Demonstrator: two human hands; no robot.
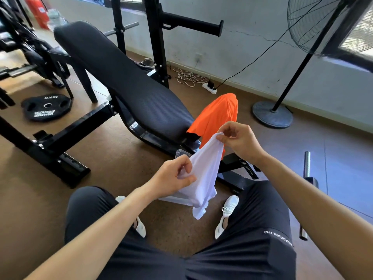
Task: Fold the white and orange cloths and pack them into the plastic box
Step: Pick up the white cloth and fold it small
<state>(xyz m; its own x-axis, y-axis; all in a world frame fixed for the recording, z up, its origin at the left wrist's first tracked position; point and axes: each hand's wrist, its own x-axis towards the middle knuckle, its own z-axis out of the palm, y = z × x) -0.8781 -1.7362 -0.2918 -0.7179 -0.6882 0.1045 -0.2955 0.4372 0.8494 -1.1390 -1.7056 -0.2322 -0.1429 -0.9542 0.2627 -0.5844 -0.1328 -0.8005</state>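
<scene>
A white cloth (203, 178) hangs in the air between my knees, bunched and drooping. My left hand (173, 176) pinches its lower left edge, and my right hand (240, 140) pinches its top corner, higher and farther away. An orange cloth (216, 116) lies draped over the near end of the black bench, behind the white cloth. The clear plastic box (177, 200) sits on the floor under the white cloth; only parts of its rim show, the rest is hidden.
A black padded weight bench (129, 81) with its steel frame runs from the upper left. A weight plate (47, 108) lies on the floor at left. A standing fan (272, 114), a power strip (210, 88) with cables and a metal bar (306, 166) are at right.
</scene>
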